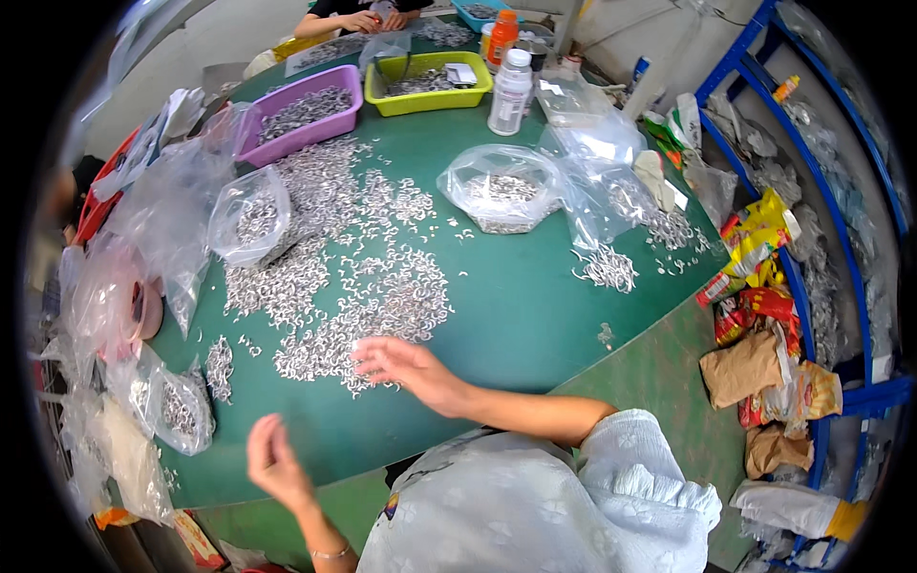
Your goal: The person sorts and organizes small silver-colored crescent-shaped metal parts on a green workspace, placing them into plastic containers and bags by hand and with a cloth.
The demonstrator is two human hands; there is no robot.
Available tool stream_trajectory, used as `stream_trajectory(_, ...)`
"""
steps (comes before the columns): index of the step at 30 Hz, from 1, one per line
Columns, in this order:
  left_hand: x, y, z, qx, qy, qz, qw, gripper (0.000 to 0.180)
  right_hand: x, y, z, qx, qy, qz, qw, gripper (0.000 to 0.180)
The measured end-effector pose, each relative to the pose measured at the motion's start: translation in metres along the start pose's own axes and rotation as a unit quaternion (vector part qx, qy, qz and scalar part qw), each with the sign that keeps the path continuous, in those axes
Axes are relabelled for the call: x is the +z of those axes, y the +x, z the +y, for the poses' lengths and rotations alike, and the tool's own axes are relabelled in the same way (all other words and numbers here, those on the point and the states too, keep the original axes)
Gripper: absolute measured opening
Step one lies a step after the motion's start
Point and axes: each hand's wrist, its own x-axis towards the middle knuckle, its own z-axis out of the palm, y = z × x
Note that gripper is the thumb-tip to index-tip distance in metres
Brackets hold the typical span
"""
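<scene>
Over the near edge of a wide spread of small curved silvery pieces is my right hand, its fingers apart and nothing visible in them. My left hand is raised over the near left of the green table. Its fingers are bent together, slightly blurred, and whatever they may hold is hidden. A small separate heap of similar pieces lies beyond that hand. Beside this heap stands a clear plastic bag with pieces inside. Another open clear bag of pieces rests on the spread's left part.
A purple basket and a yellow-green basket hold pieces at the back. Near them stand a white bottle and an orange bottle. Another open bag sits right of centre. A co-worker's hands show at the far end. Blue shelving stands right.
</scene>
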Motion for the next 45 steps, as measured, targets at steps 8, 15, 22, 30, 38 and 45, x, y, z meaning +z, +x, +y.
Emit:
stream_trajectory(8,0.105,-0.01,0.095,0.278,-0.074,-0.309,0.906,0.024,-0.005,-0.018,0.002,0.143,0.325,0.033,0.934,0.05)
stream_trajectory(15,0.15,-0.017,0.124,0.363,-0.117,-0.347,0.857,0.024,-0.064,-0.052,0.003,0.029,0.404,0.123,0.906,0.031)
stream_trajectory(22,0.146,-0.01,0.119,0.341,-0.105,-0.282,0.891,0.026,-0.167,-0.132,-0.105,-0.135,0.185,0.274,0.934,0.018)
stream_trajectory(30,0.141,-0.024,0.078,0.261,-0.041,-0.305,0.915,0.021,-0.396,-0.257,-0.21,-0.15,-0.29,0.682,0.654,0.024)
stream_trajectory(38,0.141,-0.033,0.072,0.225,-0.012,-0.33,0.917,0.019,-0.458,-0.255,-0.218,-0.013,-0.707,0.572,0.415,0.016)
stream_trajectory(45,0.142,-0.036,0.071,0.19,-0.004,-0.343,0.92,0.019,-0.445,-0.257,-0.225,-0.025,-0.676,0.559,0.479,0.015)
